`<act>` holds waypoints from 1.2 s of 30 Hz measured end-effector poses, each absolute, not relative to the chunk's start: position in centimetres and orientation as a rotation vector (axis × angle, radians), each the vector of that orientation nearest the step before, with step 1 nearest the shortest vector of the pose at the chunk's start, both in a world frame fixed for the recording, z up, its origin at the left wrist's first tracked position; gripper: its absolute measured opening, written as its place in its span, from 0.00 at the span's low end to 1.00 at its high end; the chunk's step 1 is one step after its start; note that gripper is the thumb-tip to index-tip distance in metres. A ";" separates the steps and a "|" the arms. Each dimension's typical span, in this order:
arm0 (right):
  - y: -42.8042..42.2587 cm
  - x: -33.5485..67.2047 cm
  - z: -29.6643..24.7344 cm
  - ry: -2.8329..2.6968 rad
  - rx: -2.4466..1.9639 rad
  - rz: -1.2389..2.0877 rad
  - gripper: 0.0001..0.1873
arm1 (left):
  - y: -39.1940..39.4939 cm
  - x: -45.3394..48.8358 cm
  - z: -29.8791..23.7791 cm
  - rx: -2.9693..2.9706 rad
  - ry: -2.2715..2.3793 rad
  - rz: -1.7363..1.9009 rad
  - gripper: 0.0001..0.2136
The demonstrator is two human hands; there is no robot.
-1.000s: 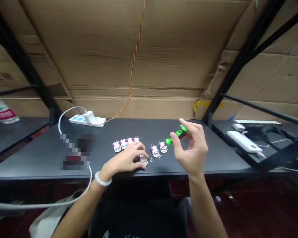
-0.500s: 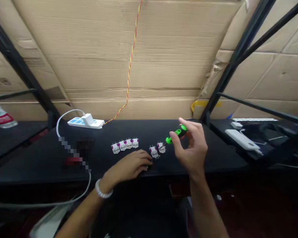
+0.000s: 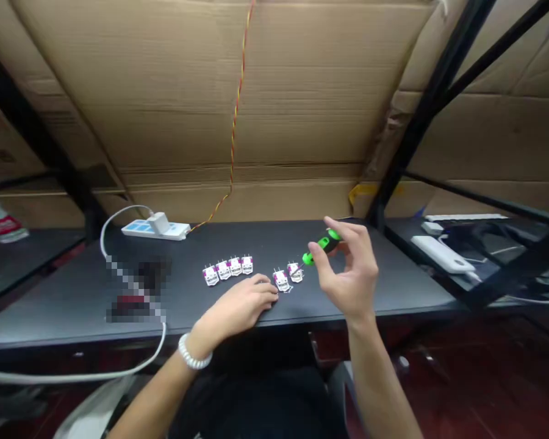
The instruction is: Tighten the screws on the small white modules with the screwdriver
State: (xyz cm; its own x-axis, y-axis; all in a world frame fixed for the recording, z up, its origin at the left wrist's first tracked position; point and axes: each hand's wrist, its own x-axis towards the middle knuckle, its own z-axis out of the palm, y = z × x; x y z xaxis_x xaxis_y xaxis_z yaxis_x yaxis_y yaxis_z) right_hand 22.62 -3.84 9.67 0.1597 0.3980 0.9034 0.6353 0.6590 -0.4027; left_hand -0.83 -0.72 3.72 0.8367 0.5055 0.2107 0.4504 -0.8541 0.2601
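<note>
My right hand [image 3: 350, 268] grips a green-and-black screwdriver [image 3: 321, 246] between thumb and fingers. The shaft slants down left, its tip at or just over a small white-and-purple part with metal pins [image 3: 295, 272]. Beside that lies a second such part [image 3: 281, 280], close to the fingertips of my left hand [image 3: 244, 305]. That hand rests palm down on the black tabletop [image 3: 187, 305], fingers stretched and slightly bent; whatever is beneath them is hidden. Several matching parts [image 3: 229, 268] stand in a slanted row farther left.
A white power strip [image 3: 178, 231] with a plugged-in adapter [image 3: 158, 222] lies at the back left. Its white cable [image 3: 163, 341] hangs over the front edge. Black metal posts [image 3: 402, 140] flank the table, and cardboard [image 3: 302, 122] backs it. A white device [image 3: 441, 254] lies at right.
The view has shifted slightly and the tabletop looks brighter. Both hands keep nearly the same pose, with the screwdriver still angled at the rightmost part.
</note>
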 end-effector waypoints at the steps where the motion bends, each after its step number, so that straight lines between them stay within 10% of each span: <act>1: -3.8 22.7 9.7 -1.462 -0.918 -0.209 0.23 | -0.6 -0.9 3.7 2.828 0.756 0.409 0.13; 36: -3.7 23.6 10.1 -1.461 -0.900 -0.238 0.21 | 1.7 0.1 1.9 2.757 0.962 0.567 0.16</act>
State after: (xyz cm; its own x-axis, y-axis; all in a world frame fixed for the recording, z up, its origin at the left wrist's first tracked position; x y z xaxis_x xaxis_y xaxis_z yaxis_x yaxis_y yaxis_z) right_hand 23.56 -3.73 10.14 0.1521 0.3732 0.9152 0.6446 0.6645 -0.3780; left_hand 0.09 1.66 1.89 0.7202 0.6269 0.2970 0.5635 -0.7784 0.2766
